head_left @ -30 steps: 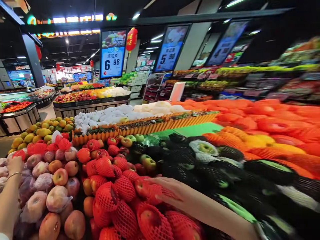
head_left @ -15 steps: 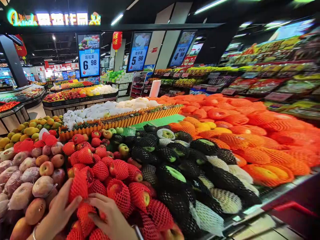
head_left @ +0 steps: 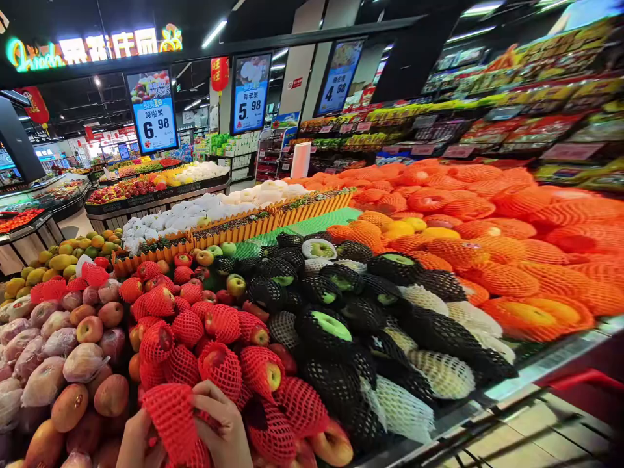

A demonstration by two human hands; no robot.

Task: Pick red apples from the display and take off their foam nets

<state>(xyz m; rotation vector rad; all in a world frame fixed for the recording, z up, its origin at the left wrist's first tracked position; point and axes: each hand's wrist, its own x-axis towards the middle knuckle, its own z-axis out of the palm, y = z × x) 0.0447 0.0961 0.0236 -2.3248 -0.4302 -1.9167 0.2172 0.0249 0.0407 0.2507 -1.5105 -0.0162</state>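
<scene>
Both hands are at the near edge of the fruit display point(head_left: 511, 383), at its left end. The left hand point(head_left: 132, 442) and the right hand point(head_left: 225, 434) together hold one apple in a red foam net point(head_left: 175, 422), raised just above the pile of netted red apples point(head_left: 219, 351). The left grip is closed on the net's left side, thumb on its front; the right grip is closed on the net's right side, fingers point(head_left: 214, 400) curled over the top. The apple itself is hidden inside the net. Just left of the hands lie bare and film-wrapped apples point(head_left: 73, 370). To the right of the red pile, green apples in black nets point(head_left: 336, 305) and white nets point(head_left: 441, 374) fill the middle of the display; orange-netted fruit point(head_left: 487, 227) covers its far right part. Price signs point(head_left: 153, 110) hang beyond the far edge.
</scene>
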